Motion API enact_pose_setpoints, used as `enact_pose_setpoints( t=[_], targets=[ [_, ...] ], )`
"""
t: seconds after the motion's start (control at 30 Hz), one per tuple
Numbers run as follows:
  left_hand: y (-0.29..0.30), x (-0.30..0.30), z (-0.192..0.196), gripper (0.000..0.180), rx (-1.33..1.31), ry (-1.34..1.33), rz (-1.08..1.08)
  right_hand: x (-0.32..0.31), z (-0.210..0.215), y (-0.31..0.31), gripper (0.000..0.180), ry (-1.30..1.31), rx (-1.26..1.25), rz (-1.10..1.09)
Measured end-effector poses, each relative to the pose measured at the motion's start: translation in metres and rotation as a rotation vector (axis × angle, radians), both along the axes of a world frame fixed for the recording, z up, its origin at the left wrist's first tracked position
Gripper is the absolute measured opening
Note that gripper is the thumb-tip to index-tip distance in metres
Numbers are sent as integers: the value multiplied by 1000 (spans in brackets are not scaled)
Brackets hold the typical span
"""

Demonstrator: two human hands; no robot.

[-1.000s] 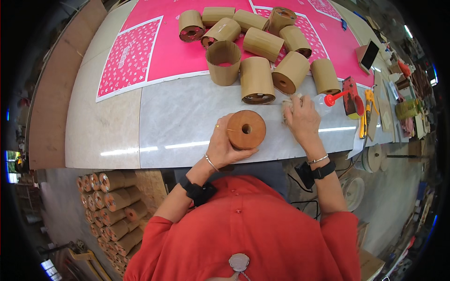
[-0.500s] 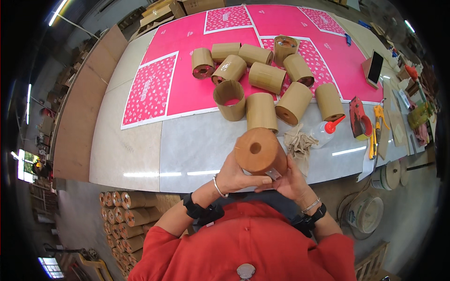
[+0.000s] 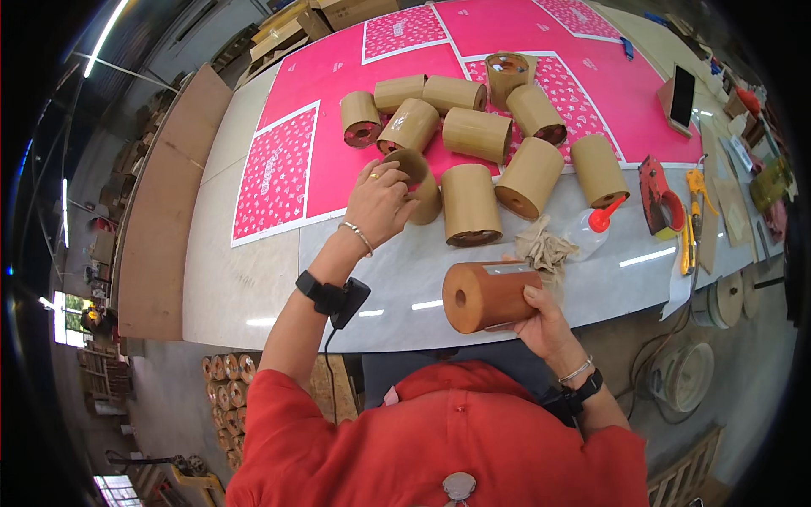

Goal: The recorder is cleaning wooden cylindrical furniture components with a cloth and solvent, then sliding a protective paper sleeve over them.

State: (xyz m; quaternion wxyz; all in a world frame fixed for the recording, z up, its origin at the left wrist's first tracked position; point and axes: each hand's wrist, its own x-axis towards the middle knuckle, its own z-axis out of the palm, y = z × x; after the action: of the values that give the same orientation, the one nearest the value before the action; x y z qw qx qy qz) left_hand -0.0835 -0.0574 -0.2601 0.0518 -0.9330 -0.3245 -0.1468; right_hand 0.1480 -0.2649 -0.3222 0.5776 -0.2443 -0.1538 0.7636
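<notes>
The reddish-brown wooden cylinder is held up near the front edge of the table, with a round hole in the end that faces left and a grey strip along its top. Its long side runs mostly left to right. The right hand has its thumb and fingers closed around the right end, thumb on top; the fingers under it are hidden. Up and to the left is a hollow brown cardboard tube, its open end up. The left hand is much nearer to this tube than the right hand is. Its fingers are bent, partly open, at the left side of the rim, and I cannot tell if they pinch it or just touch it. The tube lies just past the left fingertips, to their right, well apart from the wooden cylinder. Just behind the cylinder are a crumpled beige cloth and a clear bottle with a red tip. More brown rolls lie farther back, many on a bright pink sheet.
</notes>
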Motion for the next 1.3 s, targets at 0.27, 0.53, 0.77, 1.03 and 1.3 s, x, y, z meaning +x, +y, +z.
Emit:
enact_pose_setpoints(
  t=[0.27, 0.53, 0.77, 1.03, 1.3],
  targets=[
    [-76, -52, 6, 26, -1032, -1001, 361, -2, 9, 9, 58, -189, -54, -104],
    [-111, -77, -18, 21, -1205, -1332, 301, -21, 8, 16, 68, -427, 33, -110],
    [-125, -71, -14, 27, -1323, -1293, 231, -25, 12, 13, 72, -523, 58, -116],
    [-135, -77, -24, 44, -1519, -1007, 310, -21, 17, 14, 73, -606, 108, -124],
    [-141, -86, -49, 50, -1667, -1059, 353, -23, 13, 18, 72, -639, 44, -122]
  ],
)
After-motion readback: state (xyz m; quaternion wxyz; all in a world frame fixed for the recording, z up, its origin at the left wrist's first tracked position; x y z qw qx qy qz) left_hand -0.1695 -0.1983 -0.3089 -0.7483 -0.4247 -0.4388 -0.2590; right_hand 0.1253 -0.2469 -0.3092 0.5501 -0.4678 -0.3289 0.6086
